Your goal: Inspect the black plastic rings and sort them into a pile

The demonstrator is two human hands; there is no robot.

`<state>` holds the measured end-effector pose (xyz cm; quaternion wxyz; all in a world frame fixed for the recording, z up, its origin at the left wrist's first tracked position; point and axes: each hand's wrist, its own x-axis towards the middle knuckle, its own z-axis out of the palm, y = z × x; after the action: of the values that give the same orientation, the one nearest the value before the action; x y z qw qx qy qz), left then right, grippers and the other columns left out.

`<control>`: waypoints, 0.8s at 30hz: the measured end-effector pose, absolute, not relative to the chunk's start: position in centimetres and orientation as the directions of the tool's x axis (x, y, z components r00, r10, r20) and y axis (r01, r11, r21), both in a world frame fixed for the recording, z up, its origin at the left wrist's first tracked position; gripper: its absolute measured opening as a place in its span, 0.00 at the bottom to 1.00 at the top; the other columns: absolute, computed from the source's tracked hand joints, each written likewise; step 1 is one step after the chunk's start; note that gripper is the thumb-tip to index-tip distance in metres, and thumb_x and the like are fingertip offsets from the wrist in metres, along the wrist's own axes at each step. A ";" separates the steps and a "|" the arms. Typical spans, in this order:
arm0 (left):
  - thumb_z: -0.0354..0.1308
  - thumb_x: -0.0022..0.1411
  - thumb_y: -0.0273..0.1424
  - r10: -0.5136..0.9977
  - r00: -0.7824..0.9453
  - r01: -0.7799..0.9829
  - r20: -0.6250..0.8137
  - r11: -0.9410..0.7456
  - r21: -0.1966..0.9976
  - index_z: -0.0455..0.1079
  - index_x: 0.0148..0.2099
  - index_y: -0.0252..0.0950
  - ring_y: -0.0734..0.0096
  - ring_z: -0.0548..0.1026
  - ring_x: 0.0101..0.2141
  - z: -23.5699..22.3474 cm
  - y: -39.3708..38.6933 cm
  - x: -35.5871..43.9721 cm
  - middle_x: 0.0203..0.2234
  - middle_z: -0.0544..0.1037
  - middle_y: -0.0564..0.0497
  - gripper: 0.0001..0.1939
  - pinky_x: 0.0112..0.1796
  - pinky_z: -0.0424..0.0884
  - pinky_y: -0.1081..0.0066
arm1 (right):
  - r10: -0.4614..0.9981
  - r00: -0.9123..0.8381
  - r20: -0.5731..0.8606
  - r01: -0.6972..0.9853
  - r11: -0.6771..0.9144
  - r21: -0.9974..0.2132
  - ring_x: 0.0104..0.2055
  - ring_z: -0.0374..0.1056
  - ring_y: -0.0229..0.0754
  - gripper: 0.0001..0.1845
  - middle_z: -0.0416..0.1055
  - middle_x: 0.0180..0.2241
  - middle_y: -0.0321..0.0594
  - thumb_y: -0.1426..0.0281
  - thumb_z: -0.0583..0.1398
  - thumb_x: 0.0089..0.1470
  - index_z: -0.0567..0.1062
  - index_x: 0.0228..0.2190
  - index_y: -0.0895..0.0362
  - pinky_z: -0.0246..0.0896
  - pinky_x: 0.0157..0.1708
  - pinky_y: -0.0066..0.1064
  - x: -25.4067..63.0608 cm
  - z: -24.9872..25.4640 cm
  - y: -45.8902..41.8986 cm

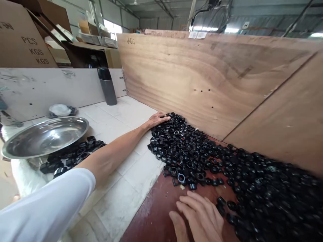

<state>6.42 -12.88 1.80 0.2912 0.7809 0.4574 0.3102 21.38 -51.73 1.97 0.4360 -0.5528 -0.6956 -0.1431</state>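
Observation:
My left hand (157, 119) reaches out along the wooden wall, at the far left edge of a heap of small black ring-shaped plastic parts (180, 148). Its thumb is stretched out against the parts, and some of its fingertips are hidden behind them. Close to me, my right hand (198, 216) hovers low over the reddish-brown board (156, 201), fingers apart and nothing in them. The heap lies just beyond its fingertips and spreads far to the right.
A tall plywood panel (202, 77) bounds the far side. On the white surface (121, 114) at left stand a grey bottle (108, 89) and a wide steel bowl (47, 134). More black parts (83, 151) lie beside the bowl. Cardboard boxes (22, 37) are stacked behind.

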 end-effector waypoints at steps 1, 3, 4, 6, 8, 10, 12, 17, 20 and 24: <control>0.56 0.60 0.57 0.894 0.394 0.534 0.214 -0.412 0.738 0.81 0.42 0.43 0.60 0.75 0.51 1.9 -13.8 6.6 0.49 0.78 0.51 0.26 0.55 0.70 0.70 | 0.645 -0.002 0.764 0.881 0.363 -0.304 0.41 0.77 0.52 0.04 0.80 0.33 0.40 0.66 0.64 0.60 0.78 0.37 0.51 0.61 0.49 0.45 21.3 2.3 -52.0; 0.56 0.60 0.56 0.891 0.403 0.535 0.209 -0.415 0.736 0.81 0.41 0.42 0.60 0.76 0.51 2.1 -15.7 6.8 0.49 0.78 0.51 0.25 0.55 0.69 0.70 | 0.654 -0.011 0.757 0.857 0.396 -0.330 0.44 0.75 0.51 0.04 0.79 0.35 0.41 0.70 0.64 0.60 0.77 0.38 0.53 0.59 0.50 0.44 21.2 3.0 -52.4; 0.56 0.61 0.55 0.889 0.406 0.535 0.210 -0.417 0.734 0.81 0.41 0.43 0.60 0.75 0.51 2.2 -16.7 6.8 0.50 0.79 0.51 0.24 0.56 0.69 0.70 | 0.662 -0.016 0.750 0.849 0.405 -0.339 0.45 0.75 0.50 0.03 0.79 0.36 0.41 0.70 0.64 0.60 0.77 0.38 0.54 0.59 0.50 0.43 21.1 3.3 -52.6; 0.56 0.61 0.54 0.889 0.407 0.537 0.211 -0.420 0.731 0.81 0.42 0.43 0.60 0.75 0.53 2.3 -18.6 6.7 0.51 0.79 0.52 0.23 0.58 0.68 0.70 | 0.676 0.015 0.736 0.844 0.386 -0.372 0.45 0.73 0.49 0.01 0.78 0.36 0.41 0.71 0.62 0.61 0.76 0.36 0.54 0.57 0.50 0.43 21.0 3.8 -52.9; 0.56 0.62 0.53 0.892 0.400 0.542 0.212 -0.417 0.730 0.81 0.43 0.43 0.59 0.74 0.54 2.4 -20.4 6.6 0.51 0.79 0.53 0.22 0.59 0.66 0.69 | 0.698 0.069 0.713 0.843 0.341 -0.415 0.44 0.72 0.47 0.04 0.77 0.35 0.39 0.71 0.60 0.62 0.75 0.34 0.55 0.55 0.50 0.42 21.1 4.1 -53.0; 0.56 0.62 0.52 0.899 0.386 0.552 0.208 -0.406 0.729 0.80 0.44 0.43 0.60 0.74 0.54 2.5 -22.2 6.6 0.51 0.79 0.53 0.21 0.60 0.66 0.68 | 0.725 0.088 0.684 0.844 0.310 -0.437 0.42 0.72 0.46 0.07 0.77 0.34 0.39 0.71 0.59 0.63 0.75 0.32 0.55 0.55 0.50 0.42 21.4 4.2 -53.0; 0.56 0.62 0.51 0.910 0.362 0.567 0.200 -0.386 0.728 0.79 0.44 0.43 0.60 0.74 0.54 2.6 -24.0 6.5 0.51 0.79 0.52 0.21 0.60 0.66 0.67 | 0.736 0.077 0.673 0.851 0.303 -0.429 0.41 0.71 0.45 0.08 0.77 0.34 0.39 0.70 0.59 0.64 0.76 0.32 0.55 0.55 0.48 0.40 22.0 4.4 -52.9; 0.57 0.63 0.49 0.945 0.267 0.607 0.188 -0.317 0.729 0.78 0.45 0.43 0.60 0.74 0.53 2.5 -27.8 6.4 0.51 0.79 0.51 0.19 0.58 0.67 0.65 | 0.708 0.091 0.701 0.890 0.258 -0.376 0.40 0.70 0.45 0.10 0.78 0.34 0.41 0.66 0.60 0.65 0.77 0.31 0.55 0.56 0.46 0.38 23.8 4.9 -52.9; 0.58 0.63 0.48 0.962 0.206 0.627 0.181 -0.271 0.731 0.78 0.44 0.42 0.59 0.75 0.53 2.4 -29.7 6.5 0.51 0.79 0.50 0.17 0.57 0.68 0.65 | 0.743 0.124 0.658 0.899 0.196 -0.391 0.40 0.70 0.46 0.12 0.78 0.35 0.42 0.66 0.59 0.65 0.78 0.31 0.56 0.55 0.46 0.39 24.4 5.4 -53.1; 0.58 0.63 0.46 0.979 0.128 0.652 0.158 -0.203 0.730 0.78 0.45 0.41 0.58 0.75 0.52 2.3 -31.6 7.2 0.53 0.78 0.48 0.17 0.56 0.69 0.63 | 0.808 0.125 0.575 0.882 0.175 -0.437 0.41 0.70 0.47 0.09 0.79 0.35 0.43 0.71 0.59 0.61 0.78 0.30 0.56 0.57 0.48 0.40 25.0 5.8 -53.1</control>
<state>7.15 -31.62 2.35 0.2552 0.7062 0.5776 0.3203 25.04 -53.11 5.79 0.3900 -0.6406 -0.6598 -0.0473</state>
